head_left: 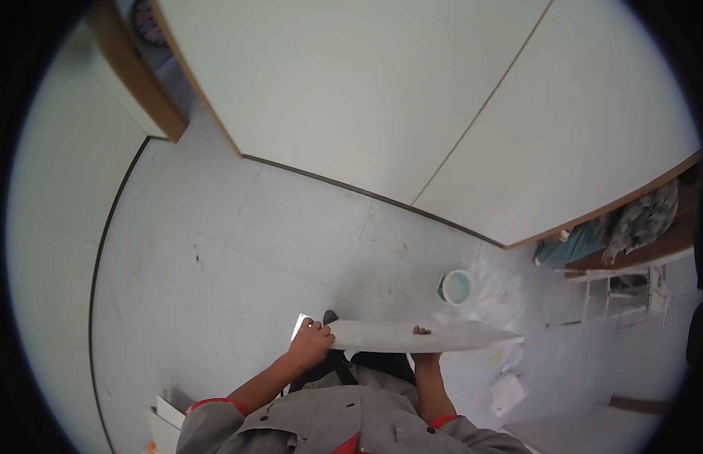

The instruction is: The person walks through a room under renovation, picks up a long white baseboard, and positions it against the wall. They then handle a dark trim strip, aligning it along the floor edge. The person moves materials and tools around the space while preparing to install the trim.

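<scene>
A long, flat white board (472, 335) lies across in front of my waist, its narrow end pointing right. My left hand (311, 344) is closed at the board's left end, fingers curled over it. Just beyond that hand a bright white flat edge (298, 324) shows; whether it belongs to the board I cannot tell. From below, my right hand (425, 356) grips the middle of the board, with its fingertips over the far edge and its palm mostly hidden.
A white bucket (457, 287) with pale liquid stands on the pale, stained floor (215, 303). White wall panels (351, 83) rise ahead. At right, another person (594, 234) is partly visible beside a metal stepladder (620, 295). A whitish bag (508, 392) lies right; board pieces (166, 420) stand lower left.
</scene>
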A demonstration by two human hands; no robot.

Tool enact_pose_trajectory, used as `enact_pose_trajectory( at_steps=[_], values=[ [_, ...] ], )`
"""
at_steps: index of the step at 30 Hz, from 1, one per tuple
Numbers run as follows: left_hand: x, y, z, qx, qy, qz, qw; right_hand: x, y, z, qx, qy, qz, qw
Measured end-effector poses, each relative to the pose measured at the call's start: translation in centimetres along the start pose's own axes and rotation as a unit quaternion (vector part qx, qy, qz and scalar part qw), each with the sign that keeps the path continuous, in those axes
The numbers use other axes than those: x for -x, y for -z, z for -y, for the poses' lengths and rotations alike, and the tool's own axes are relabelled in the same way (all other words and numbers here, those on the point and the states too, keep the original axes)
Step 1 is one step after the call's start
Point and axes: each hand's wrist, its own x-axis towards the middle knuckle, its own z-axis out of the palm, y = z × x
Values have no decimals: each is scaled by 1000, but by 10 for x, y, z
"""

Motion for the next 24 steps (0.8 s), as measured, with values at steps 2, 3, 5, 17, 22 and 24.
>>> enact_pose_trajectory(
  at_steps=[2, 3, 5, 17, 22, 24],
  values=[
    [-36, 13, 36, 4, -6, -2, 1000, -29, -42, -28, -11, 26, 15, 999],
    [-47, 12, 59, 5, -9, -8, 1000, -39, -53, -54, -21, 34, 15, 999],
    [-82, 12, 102, -25, -33, -24, 999, -85, -68, -70, -34, 48, -1, 998],
    [-243, -5, 278, -65, -82, 4, 995, -285, -92, -209, -173, 101, 53, 978],
    [-277, -31, 331, -59, -103, 40, 992, -335, -63, -245, -211, 152, 29, 965],
    [-244, -86, 408, -46, -128, -14, 991, -356, -57, -299, -172, 178, 104, 963]
  ],
)
